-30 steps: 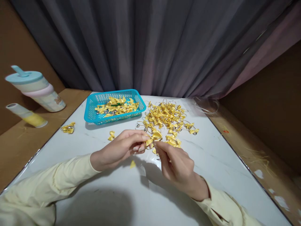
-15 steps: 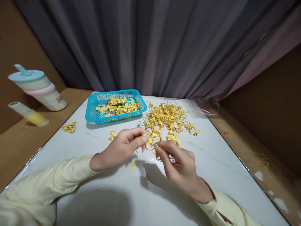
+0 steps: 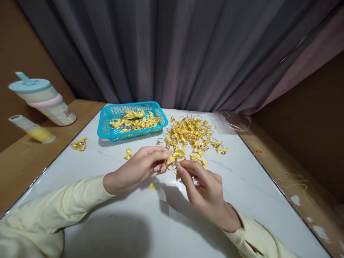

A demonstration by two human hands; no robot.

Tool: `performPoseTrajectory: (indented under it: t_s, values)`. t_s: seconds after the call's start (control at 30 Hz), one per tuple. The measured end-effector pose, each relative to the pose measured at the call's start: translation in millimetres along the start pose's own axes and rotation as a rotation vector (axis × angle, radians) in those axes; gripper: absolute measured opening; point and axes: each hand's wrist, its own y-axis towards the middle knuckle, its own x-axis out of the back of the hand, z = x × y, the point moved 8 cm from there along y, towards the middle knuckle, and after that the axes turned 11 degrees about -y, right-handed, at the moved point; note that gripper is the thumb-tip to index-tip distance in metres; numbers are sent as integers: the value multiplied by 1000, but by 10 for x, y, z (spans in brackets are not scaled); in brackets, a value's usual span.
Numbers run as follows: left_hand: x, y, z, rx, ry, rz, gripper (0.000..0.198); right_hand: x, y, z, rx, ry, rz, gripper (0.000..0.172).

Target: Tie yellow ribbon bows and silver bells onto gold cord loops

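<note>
Nearest, two pale yellow sleeves (image 3: 53, 211) resting on a white table (image 3: 129, 222). Just beyond, left hand (image 3: 134, 170) and right hand (image 3: 202, 191) meeting above the table, both pinching one yellow bow (image 3: 177, 154) between fingertips, held just off the surface. Beneath them, a small yellow scrap (image 3: 152, 186); a loose bow (image 3: 128, 153) to the left. Farther on, a pile of bows (image 3: 192, 133) with thin loops, beside a blue basket (image 3: 107, 130) holding more. At far left, another bow (image 3: 79, 144) on the table edge, a tube (image 3: 30, 129), a lidded cup (image 3: 43, 100). Behind everything, a grey curtain (image 3: 172, 50).
</note>
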Motion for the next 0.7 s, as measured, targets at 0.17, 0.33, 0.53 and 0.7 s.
performPoseTrajectory:
  t_s: [0.17, 0.33, 0.53, 0.7]
  values:
    - [-26, 2, 46, 61, -120, 31, 23, 3, -21, 34, 81, -89, -10, 10]
    - [-5, -6, 75, 89, -117, 18, 21, 17, -41, 52, 139, -176, -41, 12]
    - [-10, -14, 67, 79, -31, 33, 24, 31, -53, 69, 182, -257, -96, 15]
    - [-21, -10, 60, 60, 41, 35, 24, 26, -108, 75, 222, -334, -129, 22]
